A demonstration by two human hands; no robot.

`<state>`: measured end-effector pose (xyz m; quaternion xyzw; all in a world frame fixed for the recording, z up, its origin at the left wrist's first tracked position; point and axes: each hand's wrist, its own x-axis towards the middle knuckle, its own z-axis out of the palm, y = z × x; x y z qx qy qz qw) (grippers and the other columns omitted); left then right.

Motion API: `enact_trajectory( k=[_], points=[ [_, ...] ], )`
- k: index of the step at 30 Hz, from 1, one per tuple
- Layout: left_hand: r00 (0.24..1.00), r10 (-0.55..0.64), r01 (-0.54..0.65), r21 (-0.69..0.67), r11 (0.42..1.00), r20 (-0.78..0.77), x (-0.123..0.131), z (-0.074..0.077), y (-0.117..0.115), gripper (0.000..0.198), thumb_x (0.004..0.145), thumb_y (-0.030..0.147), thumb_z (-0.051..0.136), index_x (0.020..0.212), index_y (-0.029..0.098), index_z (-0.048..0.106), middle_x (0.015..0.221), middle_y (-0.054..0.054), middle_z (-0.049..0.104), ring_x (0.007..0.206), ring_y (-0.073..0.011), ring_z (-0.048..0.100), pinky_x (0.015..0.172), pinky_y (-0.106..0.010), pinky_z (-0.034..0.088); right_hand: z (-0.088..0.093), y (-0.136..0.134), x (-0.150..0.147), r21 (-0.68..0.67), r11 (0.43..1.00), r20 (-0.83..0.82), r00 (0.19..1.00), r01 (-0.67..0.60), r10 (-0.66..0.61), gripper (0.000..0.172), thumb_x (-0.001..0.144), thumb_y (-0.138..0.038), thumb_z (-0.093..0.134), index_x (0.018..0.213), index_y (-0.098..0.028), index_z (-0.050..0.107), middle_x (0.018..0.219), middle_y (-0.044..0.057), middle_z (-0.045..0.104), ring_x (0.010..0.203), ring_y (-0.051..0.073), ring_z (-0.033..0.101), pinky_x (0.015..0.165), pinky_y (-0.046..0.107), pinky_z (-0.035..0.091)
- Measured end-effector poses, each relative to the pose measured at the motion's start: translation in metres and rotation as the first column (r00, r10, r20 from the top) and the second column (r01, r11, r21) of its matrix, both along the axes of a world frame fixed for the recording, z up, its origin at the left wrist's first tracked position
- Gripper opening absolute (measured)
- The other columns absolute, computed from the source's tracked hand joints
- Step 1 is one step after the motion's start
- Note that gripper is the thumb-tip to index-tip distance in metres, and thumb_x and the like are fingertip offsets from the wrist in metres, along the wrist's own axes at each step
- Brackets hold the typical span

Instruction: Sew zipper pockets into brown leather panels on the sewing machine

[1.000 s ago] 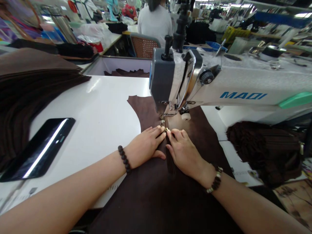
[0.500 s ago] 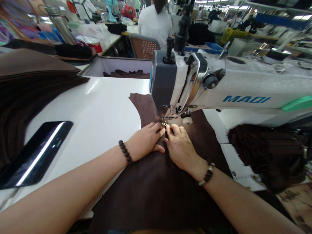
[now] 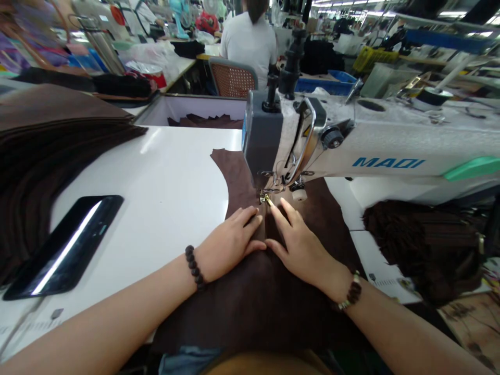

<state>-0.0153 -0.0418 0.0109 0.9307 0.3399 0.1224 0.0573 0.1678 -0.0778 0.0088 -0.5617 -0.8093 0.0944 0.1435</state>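
Nearest, your cloth [image 3: 253, 307]: one brown piece, spread over the table [image 3: 175, 172], near end by your lap. Left edge: curved inward; a broad white stretch lies between it and the phone [image 3: 66, 247], your widest room for moving. Right edge: slanted; a narrower white strip before the dark bundle [image 3: 425, 245].

Left hand [image 3: 230, 240]: palm down on the cloth, unclenched, fingers extended forward, thumb pointing inward; grasping nothing. Right hand [image 3: 307, 246]: likewise palm down and unclenched, fingers parted, thumb tip near your left thumb; index tip at the brass slider [image 3: 267, 199], contact not certain.

Zip [image 3: 265, 226]: on the cloth, running away from you between both hands toward the foot [image 3: 262, 197]. Machine [image 3: 390, 138]: head above the cloth's far part, tight room ahead of your fingertips; arm extending rightward.

Stack [image 3: 35, 172]: brown pieces, left side. Tray [image 3: 207, 107]: past the table's far edge, brown pieces inside. Beyond: chair [image 3: 234, 77]; person [image 3: 249, 41], white top, back turned.
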Motion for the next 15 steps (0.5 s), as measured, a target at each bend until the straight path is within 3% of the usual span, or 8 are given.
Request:
enact_trajectory(
  k=[3, 6, 15],
  points=[
    [1.000, -0.008, 0.008, -0.003, 1.000, 0.013, -0.008, -0.004, -0.029, 0.053, 0.085, 0.046, 0.046, 0.121, 0.006, 0.046, 0.128, -0.019, 0.043, 0.118, -0.0300, 0.043, 0.096, -0.044, 0.043, -0.002, -0.021, 0.006, -0.012, 0.997, 0.104, 0.991, -0.077, 0.078, 0.052, 0.085, -0.031, 0.044, 0.133, -0.012, 0.035, 0.141, 0.013, 0.028, 0.132, 0.026, 0.022, 0.105, 0.054, 0.023],
    [0.998, -0.060, 0.060, 0.008, 0.998, 0.004, -0.012, -0.005, -0.048, 0.054, 0.081, 0.042, 0.055, 0.119, 0.005, 0.047, 0.129, -0.022, 0.043, 0.121, -0.0317, 0.041, 0.098, -0.047, 0.041, -0.005, -0.028, 0.011, -0.007, 0.989, 0.145, 0.979, -0.148, 0.147, 0.051, 0.087, -0.031, 0.040, 0.134, -0.012, 0.033, 0.143, 0.011, 0.027, 0.133, 0.022, 0.021, 0.106, 0.052, 0.022],
    [0.995, -0.103, 0.103, 0.000, 0.995, 0.018, -0.006, -0.005, -0.059, 0.050, 0.079, 0.035, 0.061, 0.119, 0.009, 0.049, 0.128, -0.020, 0.046, 0.121, -0.0311, 0.041, 0.098, -0.048, 0.041, -0.005, -0.023, 0.017, 0.024, 0.982, 0.147, 0.972, -0.188, 0.183, 0.048, 0.088, -0.027, 0.038, 0.133, -0.012, 0.034, 0.141, 0.012, 0.029, 0.133, 0.021, 0.021, 0.106, 0.052, 0.023]
  ],
)
